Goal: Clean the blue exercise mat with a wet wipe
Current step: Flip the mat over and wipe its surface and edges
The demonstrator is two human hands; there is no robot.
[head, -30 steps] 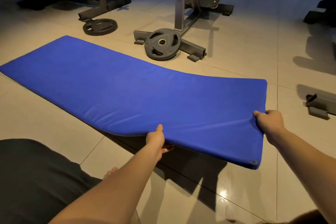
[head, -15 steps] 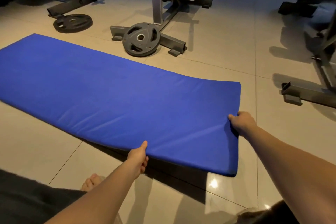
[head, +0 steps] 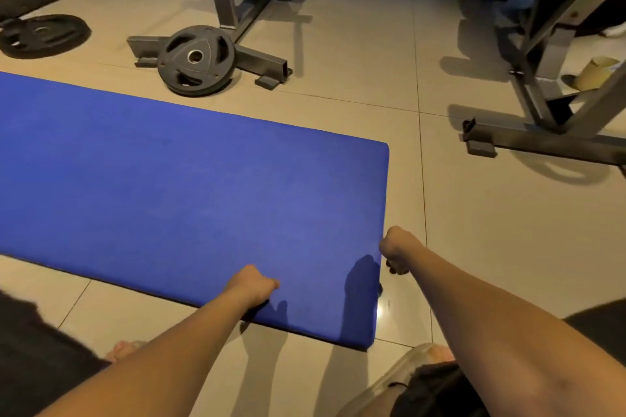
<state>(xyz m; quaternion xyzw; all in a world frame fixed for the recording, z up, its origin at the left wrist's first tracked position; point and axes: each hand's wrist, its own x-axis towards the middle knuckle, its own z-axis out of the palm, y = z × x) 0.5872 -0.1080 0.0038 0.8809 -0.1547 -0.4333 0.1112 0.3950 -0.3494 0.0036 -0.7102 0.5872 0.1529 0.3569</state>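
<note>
Head view: the blue mat [head: 189,200] lies on the tiled floor [head: 338,78]. The left grip [head: 252,288] curls round its near long edge, the right grip [head: 396,249] round its short end. Best settle it flat and let go evenly; no wipe in view.

A: What's the floor?
B: Glossy beige tiles [head: 355,54], dimly lit.
A: And far off?
B: A steel rack base [head: 262,62] with a weight plate [head: 195,59] leaning on it. A second plate [head: 42,34] lies flat far left, and another metal frame [head: 542,139] stands right.
</note>
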